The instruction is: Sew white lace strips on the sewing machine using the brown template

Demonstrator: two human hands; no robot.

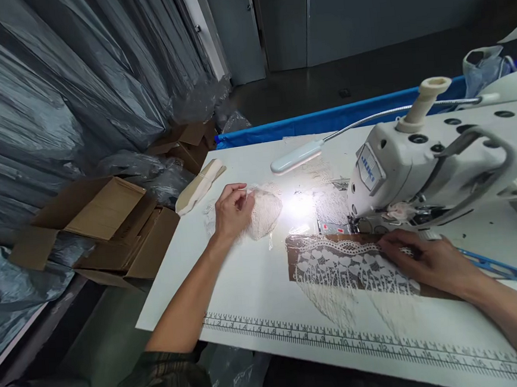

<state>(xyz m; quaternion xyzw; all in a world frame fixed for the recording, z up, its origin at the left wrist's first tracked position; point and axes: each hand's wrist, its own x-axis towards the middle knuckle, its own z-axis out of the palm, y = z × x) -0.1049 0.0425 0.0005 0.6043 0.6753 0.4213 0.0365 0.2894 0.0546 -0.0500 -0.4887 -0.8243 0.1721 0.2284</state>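
My left hand (pixel 234 212) is closed at the edge of a bunched cream lace piece (pixel 265 212), thumb and fingers pinched together. The sewing machine (pixel 385 159) stands to the right, its needle area partly hidden behind the head. In front of it a white lace trim (pixel 324 266) lies flat over a brown strip (pixel 436 291), its scalloped lower part spreading onto the white table. My right hand (pixel 431 258) pinches the upper edge of this trim at its right end. More lace (pixel 331 204) lies beside the presser foot, washed out by the lamp.
A lamp (pixel 298 156) on a bendy arm hangs over the table. Folded cream fabric (pixel 200 186) rests at the table's left edge. A printed ruler (pixel 305 334) runs along the front edge. Blue thread snips (pixel 497 264) lie right of my right hand. Cardboard boxes (pixel 108 211) stand left.
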